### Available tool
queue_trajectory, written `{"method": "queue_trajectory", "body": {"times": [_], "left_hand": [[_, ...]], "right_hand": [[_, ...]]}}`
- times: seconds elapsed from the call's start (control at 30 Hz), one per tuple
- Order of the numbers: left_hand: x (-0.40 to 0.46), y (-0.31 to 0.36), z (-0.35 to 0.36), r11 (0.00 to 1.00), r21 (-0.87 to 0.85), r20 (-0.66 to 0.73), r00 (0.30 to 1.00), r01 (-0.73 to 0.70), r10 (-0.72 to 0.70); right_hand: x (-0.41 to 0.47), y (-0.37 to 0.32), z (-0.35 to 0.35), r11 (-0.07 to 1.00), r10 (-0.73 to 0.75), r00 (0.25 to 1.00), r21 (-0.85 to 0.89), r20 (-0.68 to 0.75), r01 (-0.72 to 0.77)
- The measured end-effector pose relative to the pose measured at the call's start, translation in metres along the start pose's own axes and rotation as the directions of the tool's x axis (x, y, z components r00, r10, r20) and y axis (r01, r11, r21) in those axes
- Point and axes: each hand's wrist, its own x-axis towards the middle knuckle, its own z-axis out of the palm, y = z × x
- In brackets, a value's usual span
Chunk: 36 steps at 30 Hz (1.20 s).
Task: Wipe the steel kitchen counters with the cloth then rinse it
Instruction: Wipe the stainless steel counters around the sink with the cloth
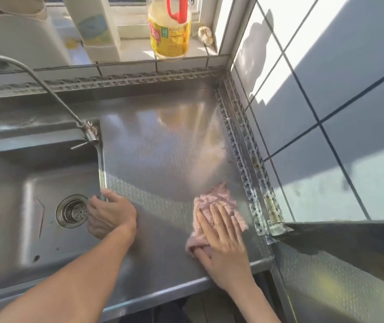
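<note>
The cloth lies flat on the counter at about 5 o'clock in my view, near the front edge and close to the perforated trim along the wall side. It is pink, crumpled, partly bunched under my palm.

My right hand presses it down, fingers spread and extended toward 12 o'clock, thumb tucked against the near fold. This is a flat press, not a clench. My left hand sits at 8 o'clock, fingers curled loosely over the sink rim, bracing; it holds nothing.

Judgement: wiping is under way; rinsing is not yet done. A smeared patch shows at 1 o'clock of the cloth, beside the trim.

Risks:
- The cloth could snag on the trim holes if I sweep too far toward 3 o'clock.
- The near fold could slip off the front edge at 6 o'clock, since only my palm pins it.
- The bottle stands on the ledge at 12 o'clock, well apart; a long stroke to the back corner could reach under it, though not touch it.

Right wrist is low and straight, forearm entering from 5 o'clock. Left forearm enters from 7 o'clock, wrist bent slightly toward the sink.
</note>
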Motion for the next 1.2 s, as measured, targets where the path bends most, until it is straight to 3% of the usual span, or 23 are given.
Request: {"method": "queue_trajectory", "body": {"times": [0.23, 0.37, 0.43, 0.5, 0.57, 0.67, 0.8, 0.87, 0.93, 1.07, 1.2], "left_hand": [[-0.002, 0.008, 0.0, 0.998, 0.054, -0.041, 0.999, 0.009, -0.007], [-0.002, 0.006, 0.003, 0.995, 0.097, -0.022, 1.0, -0.008, 0.011], [0.0, 0.004, 0.005, 0.994, 0.112, -0.004, 1.0, -0.005, 0.006], [0.001, 0.002, 0.006, 0.993, 0.115, -0.011, 1.0, -0.009, 0.01], [0.0, 0.003, 0.005, 0.995, 0.101, -0.02, 1.0, -0.002, 0.004], [-0.001, 0.007, 0.002, 0.997, 0.071, -0.009, 1.0, 0.017, -0.017], [-0.003, 0.012, -0.003, 0.998, 0.054, 0.026, 0.999, 0.043, -0.045], [-0.004, 0.014, -0.004, 0.998, 0.046, 0.04, 0.998, 0.046, -0.048], [-0.003, 0.014, -0.004, 0.998, 0.045, 0.044, 0.998, 0.049, -0.051], [-0.003, 0.014, -0.004, 0.998, 0.04, 0.054, 0.998, 0.04, -0.042], [-0.005, 0.014, -0.003, 0.998, 0.061, 0.024, 0.999, 0.027, -0.029]], "right_hand": [[0.113, 0.018, -0.02, 0.965, 0.262, 0.963, 0.025, -0.054, -0.261], [0.199, -0.03, -0.018, 0.888, 0.453, 0.891, 0.107, -0.029, -0.448], [0.208, -0.065, -0.01, 0.944, 0.32, 0.944, 0.108, -0.077, -0.311], [0.19, -0.081, -0.002, 0.994, 0.068, 0.994, 0.097, -0.082, -0.06], [0.158, -0.068, -0.001, 0.987, -0.122, 0.992, 0.105, -0.026, 0.125], [0.131, -0.014, -0.014, 0.978, -0.196, 0.981, 0.072, 0.015, 0.194], [0.174, 0.041, -0.041, 0.997, 0.058, 0.998, 0.052, 0.017, -0.058], [0.213, 0.033, -0.046, 0.971, 0.236, 0.971, 0.037, 0.044, -0.238], [0.246, 0.002, -0.042, 0.958, 0.284, 0.959, 0.043, 0.016, -0.284], [0.273, -0.083, -0.026, 0.999, 0.003, 0.999, 0.046, -0.032, -0.001], [0.23, -0.107, -0.007, 0.931, -0.365, 0.927, 0.009, 0.08, 0.366]]}}
